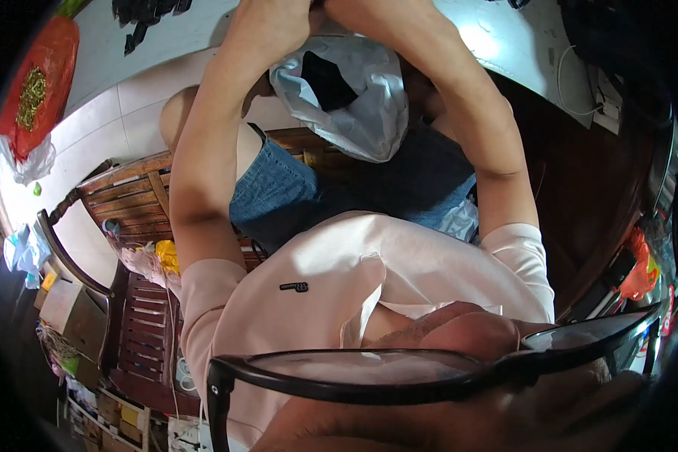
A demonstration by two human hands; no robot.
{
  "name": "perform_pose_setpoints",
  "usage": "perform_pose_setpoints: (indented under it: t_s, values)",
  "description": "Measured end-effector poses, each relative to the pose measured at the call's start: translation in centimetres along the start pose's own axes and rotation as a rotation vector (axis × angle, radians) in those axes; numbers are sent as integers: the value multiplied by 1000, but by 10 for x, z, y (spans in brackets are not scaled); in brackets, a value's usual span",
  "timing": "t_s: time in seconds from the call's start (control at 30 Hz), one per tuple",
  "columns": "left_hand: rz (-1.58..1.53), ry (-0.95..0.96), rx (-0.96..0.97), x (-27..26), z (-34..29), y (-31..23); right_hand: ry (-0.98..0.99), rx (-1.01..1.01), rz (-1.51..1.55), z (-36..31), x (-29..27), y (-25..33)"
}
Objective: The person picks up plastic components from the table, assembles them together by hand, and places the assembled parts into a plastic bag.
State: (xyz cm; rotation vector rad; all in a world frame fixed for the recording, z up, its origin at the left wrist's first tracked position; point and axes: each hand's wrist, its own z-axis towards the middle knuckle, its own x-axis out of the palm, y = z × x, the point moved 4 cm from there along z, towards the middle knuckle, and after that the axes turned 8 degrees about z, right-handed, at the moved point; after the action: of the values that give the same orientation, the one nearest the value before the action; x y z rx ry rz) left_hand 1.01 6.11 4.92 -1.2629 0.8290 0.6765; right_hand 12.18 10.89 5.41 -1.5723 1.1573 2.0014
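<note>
At the upper edge, my left hand (290, 13) and my right hand (369, 9) come close together over the near edge of a pale table (181, 32). Only the wrists and backs of the hands show. The fingers, and anything in them, are cut off by the frame. Below the hands, a white plastic bag (380, 135) hangs between my knees, its mouth gaping. A black piece (328, 81) lies in the bag's opening; its kind cannot be made out. Neither hand visibly touches the bag.
Black parts (145, 13) lie on the table at the upper left. A red plastic bag (60, 56) holding greenish-brown bits (30, 98) is at the far left. A white power strip (608, 102) with a cable sits at the right. A slatted wooden bench (143, 320) stands at left.
</note>
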Motion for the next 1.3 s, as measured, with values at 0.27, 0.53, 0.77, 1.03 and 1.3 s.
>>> perform_pose_setpoints:
  t_s: [0.27, 0.53, 0.77, 1.03, 1.3]
  values:
    - [90, -158, 219, 41, 7, 32, -221, -56, 88, -22, -8, -14]
    - [-351, 151, 62, 27, -11, 15, 65, -60, 556, -43, 7, -50]
    - [-279, 242, 114, 39, -6, 12, 136, -132, 793, -66, 4, -48]
    - [53, -236, 93, 18, 6, 3, 266, -119, 462, -87, 0, -54]
    - [206, -297, 139, 29, 11, 1, -406, 432, -115, -74, -58, -105]
